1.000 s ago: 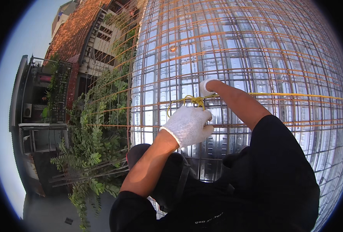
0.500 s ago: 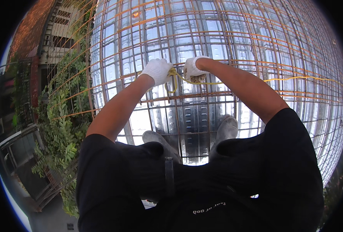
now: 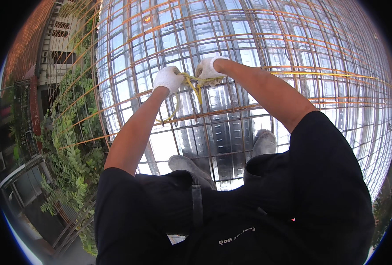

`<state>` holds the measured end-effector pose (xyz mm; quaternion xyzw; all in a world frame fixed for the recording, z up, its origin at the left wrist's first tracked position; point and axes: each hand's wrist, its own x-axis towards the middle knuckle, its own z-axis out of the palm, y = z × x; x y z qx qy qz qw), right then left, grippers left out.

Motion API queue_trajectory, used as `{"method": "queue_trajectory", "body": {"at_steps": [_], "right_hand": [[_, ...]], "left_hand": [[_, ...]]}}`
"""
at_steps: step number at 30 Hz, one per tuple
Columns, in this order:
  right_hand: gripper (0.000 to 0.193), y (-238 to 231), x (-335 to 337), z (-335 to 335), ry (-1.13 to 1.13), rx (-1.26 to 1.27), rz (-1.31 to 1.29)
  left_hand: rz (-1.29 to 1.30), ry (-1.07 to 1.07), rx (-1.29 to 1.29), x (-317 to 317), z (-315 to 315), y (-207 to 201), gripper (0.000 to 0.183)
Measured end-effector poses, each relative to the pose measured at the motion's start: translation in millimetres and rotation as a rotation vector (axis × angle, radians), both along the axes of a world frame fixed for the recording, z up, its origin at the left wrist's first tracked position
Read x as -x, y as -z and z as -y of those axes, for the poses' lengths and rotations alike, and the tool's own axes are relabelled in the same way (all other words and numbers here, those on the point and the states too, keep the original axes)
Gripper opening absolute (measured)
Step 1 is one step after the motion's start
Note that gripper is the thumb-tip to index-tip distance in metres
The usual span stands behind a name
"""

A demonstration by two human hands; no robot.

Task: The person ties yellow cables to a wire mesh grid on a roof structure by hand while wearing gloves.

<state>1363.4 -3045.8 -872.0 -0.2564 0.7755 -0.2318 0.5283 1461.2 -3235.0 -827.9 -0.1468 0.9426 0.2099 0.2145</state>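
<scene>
Both my hands wear white knit gloves and work close together just above a mesh of rusty rebar (image 3: 244,106). My left hand (image 3: 168,79) is closed on a yellow rope (image 3: 199,93), which forms a loop between the hands and hangs down in slack strands. A little to the right, my right hand (image 3: 208,68) has curled fingers around the same rope; its fingertips are partly hidden. From there the rope stretches away to the right across the bars. Whether it is knotted cannot be made out.
Under the rebar lies shiny ribbed metal decking (image 3: 222,141). My grey boots (image 3: 187,168) stand on the mesh. Bar ends stick out past the deck's left edge, beside leafy plants (image 3: 76,172) and a building (image 3: 56,48). A small orange round thing (image 3: 147,19) lies farther off.
My hands have shifted slightly left and farther away in view. The rope loop between them hangs differently, with a strand now dangling below my left hand.
</scene>
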Motion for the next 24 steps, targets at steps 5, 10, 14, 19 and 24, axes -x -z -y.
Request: {"method": "queue_trajectory", "body": {"at_steps": [5,10,14,19,24], "right_hand": [[0.037,4,-9,6,0.091,0.190,-0.268],[0.037,-3,0,40,0.109,0.094,-0.128],[0.037,-41,-3,37,0.046,0.025,0.044],[0.038,-13,9,31,-0.109,0.013,-0.385],[0.041,5,12,39,-0.150,-0.045,-0.513]], "left_hand": [[0.014,0.074,-0.080,3,8,-3,0.036],[0.028,0.149,-0.012,-2,15,-2,0.040],[0.126,0.247,0.065,-11,22,-7,0.045],[0.241,0.227,0.107,-16,25,-6,0.053],[0.025,-0.053,-0.147,-20,20,23,0.058]]}}
